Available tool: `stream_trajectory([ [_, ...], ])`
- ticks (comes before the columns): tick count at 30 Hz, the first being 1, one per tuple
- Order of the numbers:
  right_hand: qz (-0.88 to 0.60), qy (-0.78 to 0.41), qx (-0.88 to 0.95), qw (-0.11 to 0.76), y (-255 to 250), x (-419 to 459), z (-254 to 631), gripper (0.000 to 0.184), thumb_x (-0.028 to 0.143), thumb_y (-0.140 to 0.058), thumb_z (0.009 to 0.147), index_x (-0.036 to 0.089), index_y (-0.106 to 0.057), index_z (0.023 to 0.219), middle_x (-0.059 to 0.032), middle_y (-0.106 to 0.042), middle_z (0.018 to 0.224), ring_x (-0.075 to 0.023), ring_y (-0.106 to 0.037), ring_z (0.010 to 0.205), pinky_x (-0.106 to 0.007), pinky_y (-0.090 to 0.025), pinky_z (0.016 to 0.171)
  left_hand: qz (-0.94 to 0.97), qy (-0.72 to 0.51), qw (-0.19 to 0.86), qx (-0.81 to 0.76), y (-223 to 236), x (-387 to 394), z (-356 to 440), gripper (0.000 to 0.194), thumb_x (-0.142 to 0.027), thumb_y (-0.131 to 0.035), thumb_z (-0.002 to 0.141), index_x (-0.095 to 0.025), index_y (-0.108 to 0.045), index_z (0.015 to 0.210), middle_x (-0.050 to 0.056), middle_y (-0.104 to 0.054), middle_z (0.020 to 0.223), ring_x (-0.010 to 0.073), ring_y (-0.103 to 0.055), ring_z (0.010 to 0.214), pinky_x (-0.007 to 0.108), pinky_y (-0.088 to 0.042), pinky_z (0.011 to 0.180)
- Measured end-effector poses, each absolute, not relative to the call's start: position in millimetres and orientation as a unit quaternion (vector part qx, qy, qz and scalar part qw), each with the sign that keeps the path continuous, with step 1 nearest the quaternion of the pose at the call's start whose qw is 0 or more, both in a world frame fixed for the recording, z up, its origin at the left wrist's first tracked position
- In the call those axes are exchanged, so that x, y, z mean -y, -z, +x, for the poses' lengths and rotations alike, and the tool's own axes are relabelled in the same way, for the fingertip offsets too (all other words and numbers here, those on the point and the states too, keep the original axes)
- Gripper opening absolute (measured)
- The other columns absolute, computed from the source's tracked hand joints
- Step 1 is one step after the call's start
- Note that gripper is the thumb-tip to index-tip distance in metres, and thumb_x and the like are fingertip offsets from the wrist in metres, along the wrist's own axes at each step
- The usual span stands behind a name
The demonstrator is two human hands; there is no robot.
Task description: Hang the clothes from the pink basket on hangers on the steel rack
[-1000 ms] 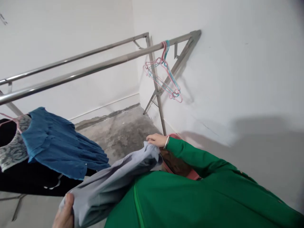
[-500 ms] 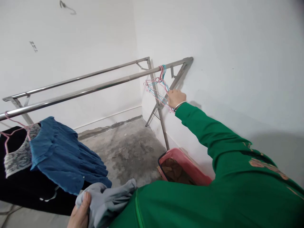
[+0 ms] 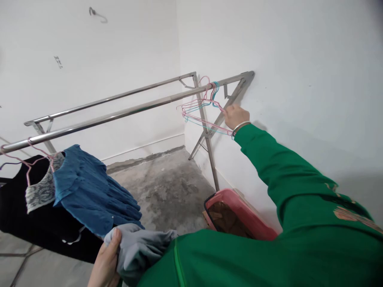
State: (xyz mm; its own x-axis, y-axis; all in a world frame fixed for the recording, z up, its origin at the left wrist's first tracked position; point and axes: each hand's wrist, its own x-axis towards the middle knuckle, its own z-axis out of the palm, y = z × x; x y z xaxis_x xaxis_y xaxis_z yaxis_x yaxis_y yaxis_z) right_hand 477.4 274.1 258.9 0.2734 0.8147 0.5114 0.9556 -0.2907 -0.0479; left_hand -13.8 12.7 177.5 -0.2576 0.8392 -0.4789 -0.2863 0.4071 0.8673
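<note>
Near the bottom, my left hand [image 3: 107, 259] grips a bunched grey garment [image 3: 139, 249], thumb on top of the cloth. My right hand [image 3: 236, 116] reaches out to the right end of the drying rack [image 3: 143, 107], fingers closed round the shoulder of a pink hanger [image 3: 206, 88]. That hanger's hook stands up above the rail. Several pink and blue hangers [image 3: 216, 92] are bunched with it, their hooks over the rail. To the left hang a blue ruffled garment [image 3: 92, 191] and black clothing [image 3: 18, 199] with a patterned light neckline, on pink hangers.
Below the rack's right end, a pink basket [image 3: 254, 217] with a dark rim stands on the stained concrete floor [image 3: 167, 187]. White walls [image 3: 287, 63] meet in a corner behind the rack. A hook [image 3: 92, 11] is fixed on the back wall.
My right hand has raised one pink hanger so that its hook sits above the rail. My left hand keeps hold of the grey garment. The view has shifted slightly left.
</note>
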Motion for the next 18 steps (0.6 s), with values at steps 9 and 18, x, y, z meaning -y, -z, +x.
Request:
stream_trajectory([
  [9, -0.731, 0.188, 0.573, 0.319, -179.4, -234.4, 482.5, 0.014, 0.019, -0.047, 0.087, 0.012, -0.059, 0.09, -0.0231, -0.059, 0.098, -0.026, -0.052, 0.1, -0.037, -0.036, 0.078, 0.248, -0.535, 0.528, -0.611, -190.6, -34.7, 4.5, 0.059, -0.058, -0.086, 0.042, -0.017, -0.055, 0.07, -0.001, -0.063, 0.058, 0.0226, -0.068, 0.069, 0.027, -0.053, 0.054],
  [18, -0.423, -0.523, 0.518, 0.528, -90.5, -134.1, 358.7, 0.053, 0.048, -0.071, 0.066, 0.024, -0.051, 0.108, 0.007, -0.042, 0.057, -0.0071, -0.03, 0.042, -0.021, -0.025, 0.041, 0.332, -0.552, 0.496, -0.582, -224.9, -118.6, -15.3, 0.03, -0.042, -0.074, 0.075, -0.02, -0.055, 0.065, -0.001, -0.061, 0.056, 0.0234, -0.069, 0.073, 0.036, -0.059, 0.065],
])
